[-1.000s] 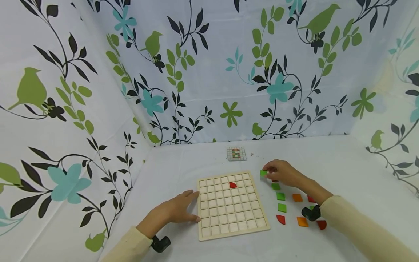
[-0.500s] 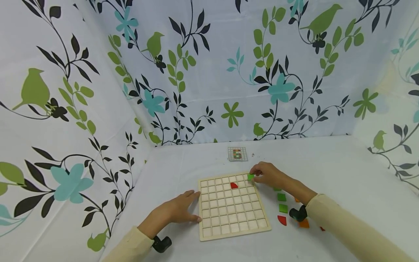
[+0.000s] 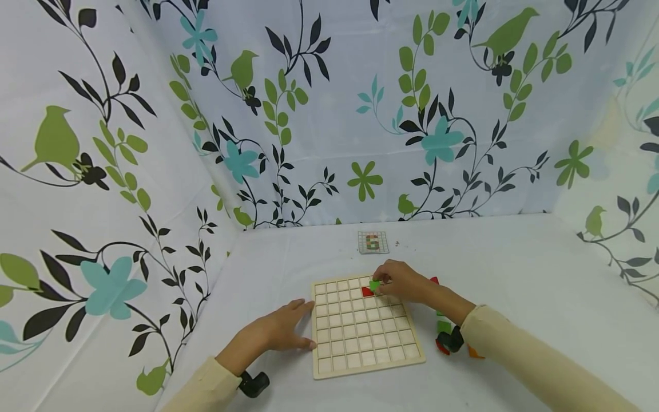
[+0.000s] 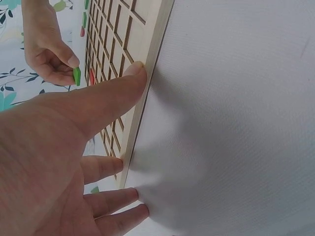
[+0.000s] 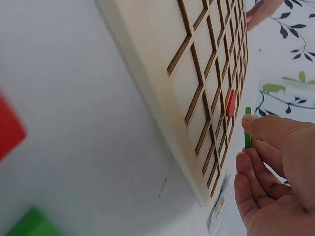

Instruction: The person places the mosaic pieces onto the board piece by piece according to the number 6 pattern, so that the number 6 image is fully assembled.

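A wooden grid board point(image 3: 355, 337) lies on the white table, with a red quarter-round piece point(image 3: 366, 292) in a cell of its second row from the back. My right hand point(image 3: 404, 281) pinches a green square tile point(image 3: 374, 285) just beside that red piece, over the board. The right wrist view shows the green tile point(image 5: 247, 129) edge-on between thumb and fingertips of the right hand point(image 5: 280, 167), above the board surface. My left hand point(image 3: 280, 327) rests at the board's left edge; in the left wrist view its thumb touches the frame and its fingers point(image 4: 110, 200) are spread.
Right of the board lie green tiles point(image 3: 444, 327), an orange piece point(image 3: 475, 353) and red pieces point(image 3: 435, 280), partly hidden by my right forearm. A small card with a coloured grid pattern point(image 3: 373, 242) lies behind the board. Patterned cloth point(image 3: 309, 114) hangs behind the table.
My right hand has carried the green tile leftward from the loose pieces, over the board's back right corner, to beside the red piece. The left hand has stayed at the board's edge.
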Demonstrator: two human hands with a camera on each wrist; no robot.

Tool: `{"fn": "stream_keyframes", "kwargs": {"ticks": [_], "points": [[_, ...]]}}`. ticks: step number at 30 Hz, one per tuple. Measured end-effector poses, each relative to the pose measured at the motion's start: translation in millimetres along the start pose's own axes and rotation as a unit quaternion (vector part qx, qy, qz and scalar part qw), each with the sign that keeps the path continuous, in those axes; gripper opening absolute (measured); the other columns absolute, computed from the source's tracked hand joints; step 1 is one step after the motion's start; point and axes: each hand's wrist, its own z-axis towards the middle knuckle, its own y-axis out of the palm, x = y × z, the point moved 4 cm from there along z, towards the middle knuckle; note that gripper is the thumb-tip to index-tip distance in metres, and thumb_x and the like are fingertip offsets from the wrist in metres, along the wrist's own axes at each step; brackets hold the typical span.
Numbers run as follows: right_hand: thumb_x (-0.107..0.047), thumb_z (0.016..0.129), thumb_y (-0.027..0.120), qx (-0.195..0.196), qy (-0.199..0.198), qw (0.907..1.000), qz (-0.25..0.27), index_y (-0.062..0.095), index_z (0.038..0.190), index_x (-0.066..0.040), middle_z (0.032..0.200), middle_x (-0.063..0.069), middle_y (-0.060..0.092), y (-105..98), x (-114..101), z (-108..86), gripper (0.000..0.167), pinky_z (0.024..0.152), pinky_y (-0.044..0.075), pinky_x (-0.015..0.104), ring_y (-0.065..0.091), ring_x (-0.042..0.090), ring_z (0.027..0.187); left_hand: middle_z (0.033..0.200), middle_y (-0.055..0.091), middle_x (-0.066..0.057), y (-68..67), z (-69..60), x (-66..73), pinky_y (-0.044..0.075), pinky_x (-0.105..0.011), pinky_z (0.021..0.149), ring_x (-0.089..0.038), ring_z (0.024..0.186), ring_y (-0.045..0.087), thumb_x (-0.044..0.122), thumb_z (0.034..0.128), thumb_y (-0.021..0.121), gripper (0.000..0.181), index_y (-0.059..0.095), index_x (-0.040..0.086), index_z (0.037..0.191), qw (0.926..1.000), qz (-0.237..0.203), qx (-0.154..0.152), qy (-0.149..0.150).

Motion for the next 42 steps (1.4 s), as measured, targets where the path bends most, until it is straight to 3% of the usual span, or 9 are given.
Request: {"fn": "stream_keyframes", "kwargs": {"ticks": [6, 13, 20, 42], "points": [[-0.008, 0.099, 0.071, -0.011, -0.022, 0.9996, -0.011, 0.074, 0.115, -0.002, 0.106, 0.006, 0.064, 10.5, -14.9, 9.3, 0.017, 0.089, 0.057, 0.035, 0.063, 0.020, 0.099, 0.170, 0.035, -0.016, -1.1, -0.6, -0.5, 0.039, -0.062, 0.120, -0.041, 0.154, 0.038, 0.055, 0.0845, 0.086, 0.099, 0.040, 0.017, 0.164, 1.0000, -0.003, 0.004, 0.002], [-0.010, 0.098, 0.075, -0.035, -0.014, 0.9990, -0.025, 0.074, 0.113, -0.003, 0.104, 0.005, 0.062, 17.4, -23.4, 18.2, 0.017, 0.089, 0.056, 0.034, 0.062, 0.019, 0.098, 0.170, 0.034, -0.016, -1.7, -2.4, 0.4, 0.039, -0.062, 0.120, -0.041, 0.154, 0.037, 0.055, 0.0843, 0.086, 0.100, 0.039, 0.018, 0.164, 0.9999, -0.011, -0.001, -0.003], [-0.007, 0.097, 0.076, -0.056, -0.045, 0.9944, -0.077, 0.075, 0.110, 0.001, 0.101, 0.007, 0.063, 24.2, -31.0, 26.5, 0.015, 0.080, 0.055, 0.028, 0.058, 0.013, 0.089, 0.170, 0.034, -0.016, -3.2, -4.9, 2.5, 0.038, -0.062, 0.120, -0.042, 0.154, 0.037, 0.053, 0.0843, 0.086, 0.099, 0.040, 0.019, 0.164, 0.9999, -0.013, 0.005, -0.003], [-0.004, 0.096, 0.077, -0.095, -0.032, 0.9887, -0.112, 0.073, 0.108, 0.001, 0.104, 0.009, 0.062, 28.4, -41.7, 32.7, 0.013, 0.082, 0.056, 0.034, 0.059, 0.018, 0.093, 0.170, 0.034, -0.017, -0.6, -3.1, 2.2, 0.039, -0.061, 0.120, -0.041, 0.154, 0.037, 0.053, 0.0847, 0.086, 0.098, 0.040, 0.017, 0.164, 0.9999, -0.010, 0.004, 0.004]]}}
